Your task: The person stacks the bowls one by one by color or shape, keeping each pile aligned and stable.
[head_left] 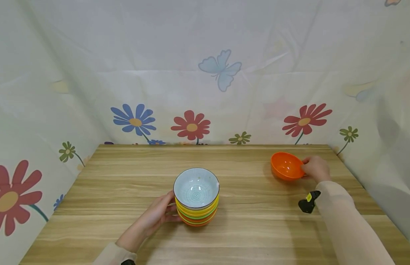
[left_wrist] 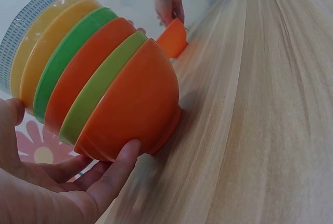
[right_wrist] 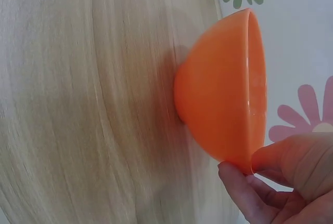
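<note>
From the head view, a wooden table [head_left: 258, 228] stands against a flowered cloth backdrop [head_left: 205, 73]. Near the middle of the table, a little toward the near edge, sits a stack of bowls [head_left: 196, 198]: a pale blue patterned bowl [head_left: 196, 188] on top, with yellow, green and orange ones nested beneath. The left hand [head_left: 155, 217] rests against the left side of the stack, fingers curved along the lower bowls. Toward the far right corner, a single orange bowl [head_left: 286, 166] sits on the table, well apart from the stack. The right hand [head_left: 315, 168] pinches its right rim. A black wrist device [head_left: 309, 201] shows on the right sleeve.

From the left wrist view, the stack of bowls [left_wrist: 99, 83] fills the left half, its orange bottom bowl [left_wrist: 132, 104] standing on the table [left_wrist: 260, 120]. The left hand's fingers [left_wrist: 117, 169] lie extended against the base of that bottom bowl, and the thumb [left_wrist: 10, 115] touches the upper rims; the hand cups the stack loosely rather than clamping it. Farther off, the right hand [left_wrist: 169, 0] holds the single orange bowl [left_wrist: 173, 38].

From the right wrist view, the single orange bowl [right_wrist: 223, 89] stands with its foot on the table [right_wrist: 78, 104], close to the table's edge by the backdrop. The right hand [right_wrist: 281, 177] pinches the bowl's rim between thumb inside and fingertips outside.
</note>
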Tool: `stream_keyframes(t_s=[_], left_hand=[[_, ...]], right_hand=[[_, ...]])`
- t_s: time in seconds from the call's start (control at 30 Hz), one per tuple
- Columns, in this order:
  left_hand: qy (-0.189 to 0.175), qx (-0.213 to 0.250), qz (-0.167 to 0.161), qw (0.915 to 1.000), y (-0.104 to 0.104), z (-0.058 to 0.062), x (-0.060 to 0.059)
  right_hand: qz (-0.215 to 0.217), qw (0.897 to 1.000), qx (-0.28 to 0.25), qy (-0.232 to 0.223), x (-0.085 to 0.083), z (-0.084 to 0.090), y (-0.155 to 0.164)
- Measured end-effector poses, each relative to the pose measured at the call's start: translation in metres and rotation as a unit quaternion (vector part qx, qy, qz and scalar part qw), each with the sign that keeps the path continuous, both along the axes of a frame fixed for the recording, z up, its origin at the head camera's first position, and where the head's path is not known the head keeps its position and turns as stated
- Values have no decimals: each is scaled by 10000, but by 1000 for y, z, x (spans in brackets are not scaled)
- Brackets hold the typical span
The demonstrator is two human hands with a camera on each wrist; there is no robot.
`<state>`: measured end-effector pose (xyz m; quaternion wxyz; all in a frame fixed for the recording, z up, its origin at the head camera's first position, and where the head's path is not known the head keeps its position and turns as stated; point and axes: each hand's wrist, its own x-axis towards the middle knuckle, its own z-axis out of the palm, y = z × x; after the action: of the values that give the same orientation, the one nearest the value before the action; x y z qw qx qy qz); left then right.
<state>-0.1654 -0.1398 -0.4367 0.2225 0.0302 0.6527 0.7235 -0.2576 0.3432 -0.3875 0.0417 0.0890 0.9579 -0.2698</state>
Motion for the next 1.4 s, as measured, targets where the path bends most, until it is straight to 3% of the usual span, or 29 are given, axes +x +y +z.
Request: stream_keyframes(t_s=[0.47, 0.77, 1.1, 1.4], left_hand=[[-19, -15, -22, 10000, 0, -1, 0], [10, -26, -3, 10000, 0, 0, 0], [17, -25, -49, 10000, 0, 0, 0], [14, -46, -4, 10000, 0, 0, 0]], right_hand=[[-229, 9996, 28, -166, -4, -2, -5], [-16, 9982, 553, 219, -6, 0, -6], [-63, 9985, 476, 250, -11, 1, -19], [189, 9927, 1138, 340, -14, 7, -34]])
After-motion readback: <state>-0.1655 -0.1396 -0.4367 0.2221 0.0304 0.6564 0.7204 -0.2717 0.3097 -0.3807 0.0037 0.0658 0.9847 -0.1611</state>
